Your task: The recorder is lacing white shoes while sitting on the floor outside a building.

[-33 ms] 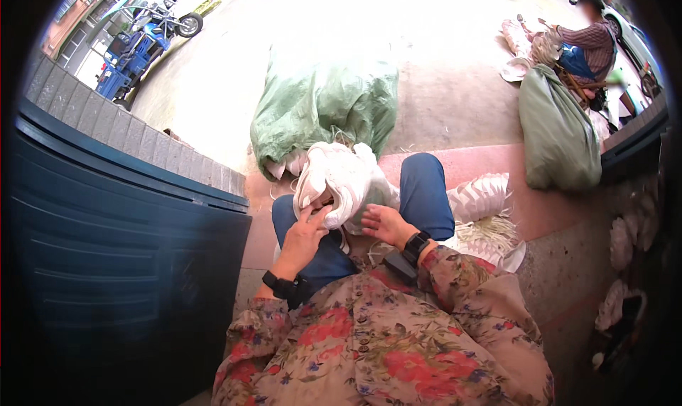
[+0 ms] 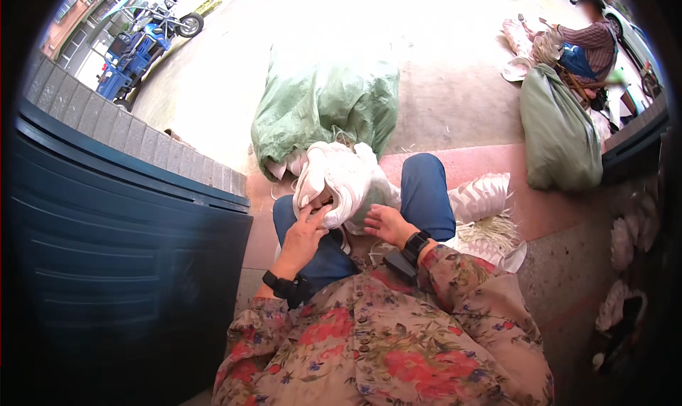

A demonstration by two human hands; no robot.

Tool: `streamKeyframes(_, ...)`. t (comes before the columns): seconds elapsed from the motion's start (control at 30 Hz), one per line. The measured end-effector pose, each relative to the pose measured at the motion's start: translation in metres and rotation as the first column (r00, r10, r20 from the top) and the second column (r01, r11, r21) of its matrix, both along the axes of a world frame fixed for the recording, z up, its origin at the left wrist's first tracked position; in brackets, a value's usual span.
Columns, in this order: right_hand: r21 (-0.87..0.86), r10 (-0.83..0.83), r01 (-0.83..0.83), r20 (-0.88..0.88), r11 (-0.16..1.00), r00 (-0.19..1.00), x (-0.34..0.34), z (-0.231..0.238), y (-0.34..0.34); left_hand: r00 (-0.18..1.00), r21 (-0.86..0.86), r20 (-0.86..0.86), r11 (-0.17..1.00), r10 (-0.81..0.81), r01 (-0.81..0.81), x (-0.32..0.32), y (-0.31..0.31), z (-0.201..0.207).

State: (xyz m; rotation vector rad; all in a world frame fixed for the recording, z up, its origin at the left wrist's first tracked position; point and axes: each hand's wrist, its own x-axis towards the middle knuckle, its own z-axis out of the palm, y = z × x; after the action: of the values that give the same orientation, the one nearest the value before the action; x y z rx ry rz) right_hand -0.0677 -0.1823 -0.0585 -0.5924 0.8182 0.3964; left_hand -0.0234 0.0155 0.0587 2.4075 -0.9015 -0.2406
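A thick white bundle of soft, layered, folded pieces point(image 2: 339, 175) rests between my knees, against the mouth of a large green sack point(image 2: 330, 100). My left hand point(image 2: 304, 234) is at the bundle's lower left edge, its fingers bent onto the white layers; part of the fingertips is hidden in the fold. Just right of the bundle, my right hand point(image 2: 386, 223) is held with fingers stretched and slightly apart, nothing in it. Whether its fingertips touch the bundle's side I cannot tell.
Beside my right knee lie a stacked white roll point(image 2: 479, 196) and pale loose strands point(image 2: 490, 230). A second green sack point(image 2: 558, 132) stands at the right, with a seated person point(image 2: 590, 40) beyond it. A dark blue door panel point(image 2: 128, 257) borders my left; a blue three-wheeler point(image 2: 142, 44) is parked farther off.
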Motion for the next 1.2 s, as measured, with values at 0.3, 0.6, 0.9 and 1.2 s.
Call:
streamKeyframes(0.3,-0.131,0.028,-0.037,-0.068,0.991,0.997,0.034,-0.032,0.004,0.915,-0.192,-0.4,0.973,0.041,-0.128,-0.004,0.004,-0.005)
streamKeyframes(0.6,-0.175,-0.067,0.066,0.004,0.982,0.998,0.031,-0.018,0.014,0.842,-0.15,-0.54,0.984,-0.004,-0.092,0.013,0.007,-0.013)
streamKeyframes(0.9,-0.175,0.095,-0.09,0.021,0.98,0.995,0.032,-0.029,-0.001,0.752,-0.222,-0.658,0.948,0.026,-0.227,0.027,0.021,-0.009)
streamKeyframes(1.2,-0.213,0.277,-0.251,0.104,0.944,0.955,0.046,-0.003,-0.015,0.709,-0.235,-0.701,0.918,0.068,-0.32,0.037,0.037,-0.003)
